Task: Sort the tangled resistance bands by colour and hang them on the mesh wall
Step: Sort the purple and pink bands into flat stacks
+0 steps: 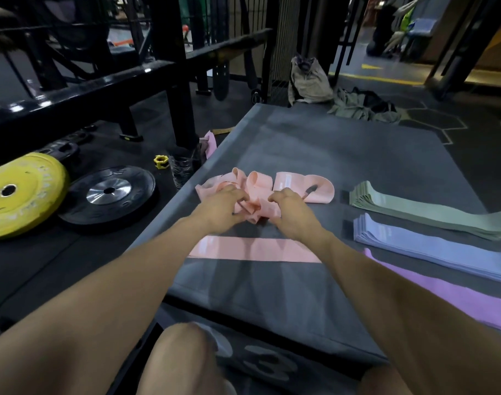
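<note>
A tangle of pink resistance bands [289, 183] lies mid-way along the grey mat [343, 155]. My left hand [220, 209] and my right hand [292, 212] both pinch folds of this tangle from the near side. One flat pink band [252, 249] lies straight on the mat just under my wrists. To the right sit sorted stacks: green bands [426, 212], blue bands [431, 246] and a purple band [454, 295]. No mesh wall is clearly visible.
A yellow weight plate [18, 195] and a black plate [109, 195] lie on the floor at left, with a yellow collar [161, 161] beyond. A black steel rack [101, 89] stands behind them. A bag [309, 81] and clothes [363, 106] lie past the mat's far end.
</note>
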The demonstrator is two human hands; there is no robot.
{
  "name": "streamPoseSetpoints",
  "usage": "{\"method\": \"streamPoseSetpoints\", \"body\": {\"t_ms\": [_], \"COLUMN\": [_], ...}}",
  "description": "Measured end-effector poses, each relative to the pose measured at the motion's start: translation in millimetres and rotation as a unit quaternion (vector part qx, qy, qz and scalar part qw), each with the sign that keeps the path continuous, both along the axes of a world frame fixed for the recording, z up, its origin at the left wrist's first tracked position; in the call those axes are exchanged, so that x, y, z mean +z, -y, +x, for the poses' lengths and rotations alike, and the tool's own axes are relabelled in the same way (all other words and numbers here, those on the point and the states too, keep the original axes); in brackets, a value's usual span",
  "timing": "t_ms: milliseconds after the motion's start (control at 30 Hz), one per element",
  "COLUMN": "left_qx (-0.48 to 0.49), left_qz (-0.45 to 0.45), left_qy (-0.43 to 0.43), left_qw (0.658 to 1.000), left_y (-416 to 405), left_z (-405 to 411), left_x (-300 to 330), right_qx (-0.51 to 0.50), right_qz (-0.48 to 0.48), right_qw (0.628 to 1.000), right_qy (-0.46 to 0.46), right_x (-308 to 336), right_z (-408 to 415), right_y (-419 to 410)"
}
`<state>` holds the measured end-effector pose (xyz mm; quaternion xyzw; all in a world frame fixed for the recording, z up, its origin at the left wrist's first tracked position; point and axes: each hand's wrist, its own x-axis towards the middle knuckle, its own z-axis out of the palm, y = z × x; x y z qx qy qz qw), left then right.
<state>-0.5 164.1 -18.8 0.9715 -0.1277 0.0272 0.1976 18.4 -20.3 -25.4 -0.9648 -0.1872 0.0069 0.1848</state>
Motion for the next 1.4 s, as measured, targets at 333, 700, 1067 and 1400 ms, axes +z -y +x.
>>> {"method": "streamPoseSetpoints", "body": {"t_ms": [333, 700, 1067, 1400], "left_qx": [0.049, 0.073, 0.068, 0.062], "left_qz": [-0.045, -0.160, -0.170, -0.440], "left_qy": [-0.010, 0.072, 0.125, 0.071], "left_qw": [0.998, 0.982, 0.975, 0.893], "left_y": [-0.1, 24.7, 53.4, 70.0], "left_z": [24.8, 22.6, -7.7, -25.1], "left_x": [-0.2, 79.4, 137.5, 166.5], "right_qx": [-0.064, -0.035, -0.020, -0.003], "right_qz": [0.066, 0.261, 0.311, 0.376], "right_qw": [0.995, 0.957, 0.927, 0.910], "right_qy": [0.024, 0.122, 0.209, 0.177], "right_x": [8.2, 121.4, 204.1, 219.7], "right_z": [31.8, 22.2, -10.2, -36.3], "right_y": [-5.2, 3.8, 29.4, 55.0]}}
